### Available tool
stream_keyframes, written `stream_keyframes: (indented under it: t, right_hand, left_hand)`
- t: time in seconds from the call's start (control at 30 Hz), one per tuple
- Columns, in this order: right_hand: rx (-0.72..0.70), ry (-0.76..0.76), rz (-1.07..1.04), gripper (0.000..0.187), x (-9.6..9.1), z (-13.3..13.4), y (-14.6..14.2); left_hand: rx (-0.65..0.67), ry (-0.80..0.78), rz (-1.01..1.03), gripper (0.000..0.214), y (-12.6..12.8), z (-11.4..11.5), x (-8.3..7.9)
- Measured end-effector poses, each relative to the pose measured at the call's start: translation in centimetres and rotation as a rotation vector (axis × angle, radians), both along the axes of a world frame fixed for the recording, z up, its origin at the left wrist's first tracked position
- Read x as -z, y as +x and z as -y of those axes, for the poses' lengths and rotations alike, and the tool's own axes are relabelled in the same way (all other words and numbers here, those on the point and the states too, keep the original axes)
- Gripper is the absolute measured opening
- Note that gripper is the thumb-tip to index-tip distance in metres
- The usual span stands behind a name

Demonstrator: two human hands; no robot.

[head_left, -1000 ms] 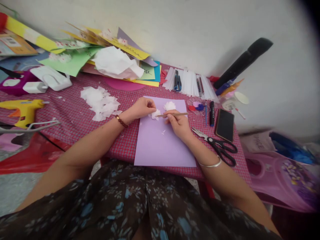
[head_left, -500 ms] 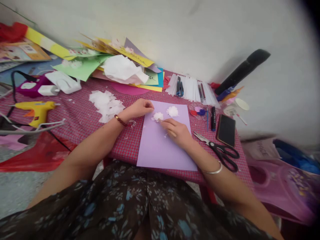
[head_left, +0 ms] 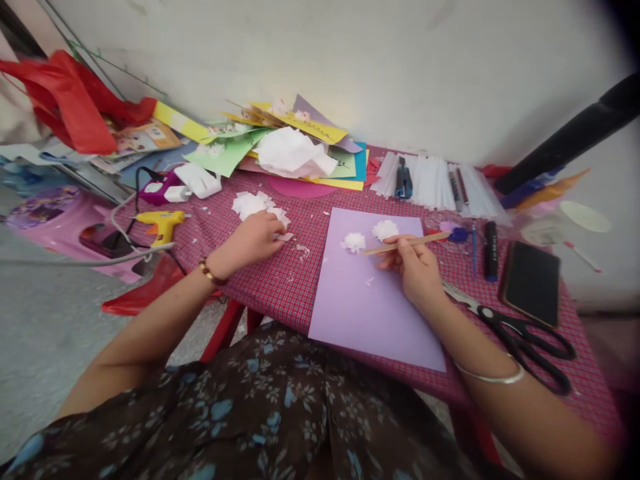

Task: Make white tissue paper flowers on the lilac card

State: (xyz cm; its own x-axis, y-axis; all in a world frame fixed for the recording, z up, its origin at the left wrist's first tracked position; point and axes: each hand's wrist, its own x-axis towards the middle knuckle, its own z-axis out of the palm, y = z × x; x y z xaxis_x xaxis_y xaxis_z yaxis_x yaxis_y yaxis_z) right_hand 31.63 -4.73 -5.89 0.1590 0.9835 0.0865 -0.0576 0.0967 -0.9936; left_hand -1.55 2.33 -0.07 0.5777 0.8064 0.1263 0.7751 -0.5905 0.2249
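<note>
On the left, my left hand (head_left: 253, 241) is at the near edge of a pile of white paper pieces (head_left: 250, 203). Its fingers are curled closed, with a bit of white paper (head_left: 285, 237) at the fingertips. My right hand (head_left: 414, 265) grips a thin wooden stick (head_left: 381, 250) between thumb and fingers, over a sheet of purple paper (head_left: 365, 310). The stick's left end points at a ruffled white paper flower (head_left: 355, 242) on the sheet. A second white flower (head_left: 385, 231) lies to its right, behind the stick.
Scissors (head_left: 520, 333), a phone (head_left: 531, 283) and a black marker (head_left: 491, 251) lie right of the sheet. At left is a yellow glue gun (head_left: 163, 224) with its cord. Coloured cards (head_left: 230, 152) and crumpled white paper (head_left: 295, 153) line the back. Glue sticks (head_left: 433, 181) hold a box cutter (head_left: 403, 179).
My left hand has gone from beside the flower on the sheet to the white paper pile. The right hand has drawn slightly back, showing the wooden stick. The view has shifted left.
</note>
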Motion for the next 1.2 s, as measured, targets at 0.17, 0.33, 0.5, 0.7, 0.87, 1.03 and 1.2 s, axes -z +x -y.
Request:
stream_keyframes:
  t: [0.17, 0.33, 0.5, 0.7, 0.87, 1.03, 1.2]
  right_hand:
    - [-0.023, -0.005, 0.038, 0.037, -0.2, 0.0, 0.0]
    - [-0.020, -0.005, 0.033, 0.039, -0.2, -0.1, 0.0]
    - [-0.028, 0.028, 0.041, 0.040, -0.2, -0.2, -0.1]
    - [0.004, 0.086, 0.085, 0.039, -0.4, -0.5, -0.1]
    - [-0.016, 0.103, 0.153, 0.036, -0.4, -0.5, 0.0]
    - [-0.104, 0.125, 0.225, 0.035, -0.7, -0.2, -0.4]
    - [-0.160, 0.190, 0.326, 0.040, -0.7, -0.1, -1.0]
  left_hand:
    - [-0.022, 0.254, -0.225, 0.023, 0.4, 0.4, 1.7]
    - [-0.100, 0.106, 0.184, 0.019, 1.2, -0.1, 1.3]
    - [-0.117, -0.517, 0.755, 0.021, 3.3, 1.1, -1.0]
    - [-0.041, -0.729, 0.924, 0.015, 8.7, -0.7, -2.3]
    - [-0.037, -0.764, 0.971, 0.006, 12.6, -2.9, -0.4]
    - [-0.021, -0.704, 0.897, 0.009, 12.3, -3.3, 1.4]
    - [-0.040, -0.679, 0.921, 0.008, 11.5, -3.2, 1.4]
